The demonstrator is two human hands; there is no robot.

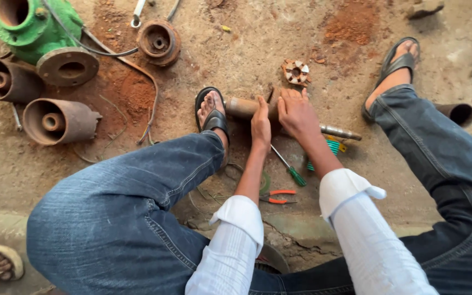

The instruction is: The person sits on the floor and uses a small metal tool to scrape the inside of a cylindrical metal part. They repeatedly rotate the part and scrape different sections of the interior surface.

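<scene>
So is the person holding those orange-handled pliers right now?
No, the orange-handled pliers lie on the ground between the forearms, while the left hand and right hand both rest on the rusty shaft.

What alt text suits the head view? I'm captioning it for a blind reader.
Seen from above, a seated person's left hand and right hand press on a rusty shaft lying on the dirt floor, braced by a sandalled foot. A green-handled screwdriver, orange pliers and rusty pump casings lie around.
</scene>
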